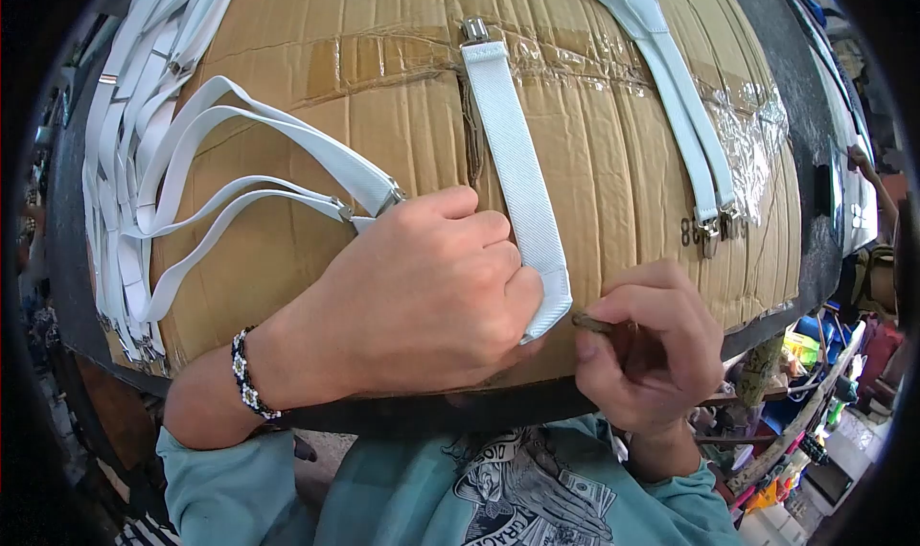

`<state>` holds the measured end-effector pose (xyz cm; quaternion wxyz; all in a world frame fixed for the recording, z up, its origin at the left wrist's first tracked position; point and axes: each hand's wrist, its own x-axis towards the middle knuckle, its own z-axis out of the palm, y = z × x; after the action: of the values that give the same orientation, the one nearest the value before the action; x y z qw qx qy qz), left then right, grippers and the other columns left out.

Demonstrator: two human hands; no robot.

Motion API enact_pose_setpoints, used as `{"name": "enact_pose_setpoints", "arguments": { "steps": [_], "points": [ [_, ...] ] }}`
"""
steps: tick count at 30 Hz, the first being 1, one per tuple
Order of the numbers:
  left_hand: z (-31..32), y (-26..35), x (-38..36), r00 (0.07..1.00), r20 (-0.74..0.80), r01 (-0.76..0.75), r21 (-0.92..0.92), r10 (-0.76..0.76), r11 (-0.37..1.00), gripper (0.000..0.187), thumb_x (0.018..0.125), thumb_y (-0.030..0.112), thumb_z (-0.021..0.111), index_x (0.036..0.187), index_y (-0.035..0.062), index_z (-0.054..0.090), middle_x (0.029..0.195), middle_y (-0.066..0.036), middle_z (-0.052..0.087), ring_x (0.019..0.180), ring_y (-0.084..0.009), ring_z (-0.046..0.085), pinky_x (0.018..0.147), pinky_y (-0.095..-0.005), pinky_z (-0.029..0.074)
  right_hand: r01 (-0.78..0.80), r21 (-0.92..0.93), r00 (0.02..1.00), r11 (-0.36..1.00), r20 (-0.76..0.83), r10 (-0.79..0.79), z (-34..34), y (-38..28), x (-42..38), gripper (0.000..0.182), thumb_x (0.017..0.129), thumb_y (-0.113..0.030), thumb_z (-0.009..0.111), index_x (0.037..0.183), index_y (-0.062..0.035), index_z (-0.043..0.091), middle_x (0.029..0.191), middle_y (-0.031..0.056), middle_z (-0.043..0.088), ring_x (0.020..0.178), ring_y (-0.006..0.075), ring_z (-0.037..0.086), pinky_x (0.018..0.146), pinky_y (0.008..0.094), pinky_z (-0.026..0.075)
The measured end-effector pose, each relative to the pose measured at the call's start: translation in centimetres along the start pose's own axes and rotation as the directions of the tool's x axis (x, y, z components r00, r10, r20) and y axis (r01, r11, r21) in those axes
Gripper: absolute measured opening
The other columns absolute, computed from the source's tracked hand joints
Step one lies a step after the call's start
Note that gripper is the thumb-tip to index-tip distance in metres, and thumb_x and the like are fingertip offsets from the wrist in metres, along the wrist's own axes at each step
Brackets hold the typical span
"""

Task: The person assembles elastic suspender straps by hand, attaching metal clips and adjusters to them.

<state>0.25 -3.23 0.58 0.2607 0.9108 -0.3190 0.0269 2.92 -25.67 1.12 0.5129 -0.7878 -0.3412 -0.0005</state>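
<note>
A white elastic suspender strap (pixel 522 153) runs down the cardboard, with a metal clip (pixel 474 30) at its top end. Its lower end bends in under the fingers of my left hand (pixel 441 282), which is closed on it; the held part is hidden. Beside that hand, more white straps (pixel 259 115) with metal sliders (pixel 391 197) loop off to the left. My right hand (pixel 656 340) is just right of the strap's lower end, apart from it. Its thumb and forefinger pinch a small brownish-grey piece (pixel 592 324) whose kind I cannot make out.
The cardboard (pixel 374 124), partly covered with clear tape, lies over a dark table (pixel 815 95). A pile of white suspenders (pixel 125 153) fills the left side. Another suspender (pixel 671 86) with clips lies at the upper right. Cluttered shelves (pixel 795 421) stand at the lower right.
</note>
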Motion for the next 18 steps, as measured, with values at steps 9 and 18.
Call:
{"name": "enact_pose_setpoints", "arguments": {
  "steps": [9,18],
  "points": [
    [0.2,-0.2,0.0,0.996,-0.089,-0.011,0.029,0.013,1.0,0.031,0.081,0.021,0.08,0.067,0.0079,0.056,0.066,-0.004,0.051,0.063,-0.0225,0.052,0.058,-0.0362,0.039,-0.489,0.71,0.814,0.506,0.163,0.558,-0.9,-1.6,0.4,0.032,0.094,-0.006,0.065,0.121,0.005,0.052,0.092,0.0157,0.067,0.06,0.009,0.056,0.053,0.0217,0.045],
    [-0.1,-0.3,-0.3,0.977,-0.199,-0.035,0.231,0.083,0.972,0.029,0.073,0.016,0.08,0.066,0.0055,0.054,0.063,-0.004,0.041,0.056,-0.0224,0.044,0.052,-0.0362,0.03,-0.698,0.603,0.678,0.386,0.383,0.628,-0.1,-3.9,0.8,0.016,0.096,0.0,0.07,0.11,0.006,0.066,0.092,0.0005,0.066,0.079,0.0008,0.055,0.067,0.0173,0.041]
  ]
}}
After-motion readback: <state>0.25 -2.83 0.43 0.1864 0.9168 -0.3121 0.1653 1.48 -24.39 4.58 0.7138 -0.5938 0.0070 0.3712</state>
